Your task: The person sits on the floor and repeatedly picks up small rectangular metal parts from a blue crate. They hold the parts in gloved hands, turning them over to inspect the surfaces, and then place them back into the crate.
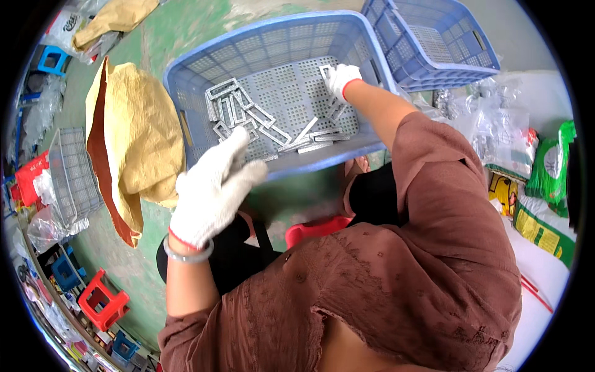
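Note:
A large blue plastic basket (277, 87) with a perforated floor lies before my knees. Silvery rectangular metal frames (238, 102) are scattered in it, mostly on the left side and along the near edge. My right hand (343, 80), in a white glove, reaches into the basket's far right part. Its fingers are closed around the edge of one metal frame (324, 71). Over the near left rim hovers my left hand (214, 189), gloved too, with thumb and fingers apart and nothing in it. Part of the pile is hidden behind its fingertips.
A yellow woven sack (145, 130) stands against the basket's left side. At the far right sits a second blue crate (427, 71). Clear plastic bags (496, 111) and a green bag (551, 167) lie on the right. A grey mesh basket (73, 177) and red stool (102, 302) are leftward.

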Tool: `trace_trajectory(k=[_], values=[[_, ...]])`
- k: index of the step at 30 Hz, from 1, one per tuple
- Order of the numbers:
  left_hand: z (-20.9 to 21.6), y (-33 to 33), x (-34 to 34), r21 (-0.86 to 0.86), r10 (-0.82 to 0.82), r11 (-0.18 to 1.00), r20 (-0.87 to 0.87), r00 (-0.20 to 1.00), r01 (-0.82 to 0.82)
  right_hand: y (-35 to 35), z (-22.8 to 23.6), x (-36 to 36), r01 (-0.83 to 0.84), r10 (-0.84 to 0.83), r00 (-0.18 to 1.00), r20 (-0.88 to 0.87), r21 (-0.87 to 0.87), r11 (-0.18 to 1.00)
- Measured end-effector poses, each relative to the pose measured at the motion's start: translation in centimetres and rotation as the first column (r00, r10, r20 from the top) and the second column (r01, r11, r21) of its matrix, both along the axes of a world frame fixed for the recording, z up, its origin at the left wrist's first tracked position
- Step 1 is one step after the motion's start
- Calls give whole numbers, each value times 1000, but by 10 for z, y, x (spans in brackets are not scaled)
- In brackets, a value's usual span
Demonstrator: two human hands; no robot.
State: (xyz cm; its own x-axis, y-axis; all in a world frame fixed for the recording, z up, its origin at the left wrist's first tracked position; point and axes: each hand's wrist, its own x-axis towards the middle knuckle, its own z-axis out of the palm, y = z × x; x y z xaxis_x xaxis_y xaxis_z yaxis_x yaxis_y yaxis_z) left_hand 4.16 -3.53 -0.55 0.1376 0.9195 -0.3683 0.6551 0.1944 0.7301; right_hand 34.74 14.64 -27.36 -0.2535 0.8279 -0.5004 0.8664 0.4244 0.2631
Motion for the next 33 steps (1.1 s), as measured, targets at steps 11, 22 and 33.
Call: trace_trajectory(k=[11, 22, 33], values=[[-9, 7, -21, 112, 8, 994, -22, 1000, -5, 5, -87, 5, -502, 491, 827, 273, -33, 864], [-15, 16, -21, 157, -64, 985, -20, 998, 66, 20, -79, -22, -524, 597, 736, 320, -289, 801], [-15, 8, -27, 157, -51, 986, -41, 998, 57, 15, -83, -17, -525, 555, 759, 341, -183, 831]])
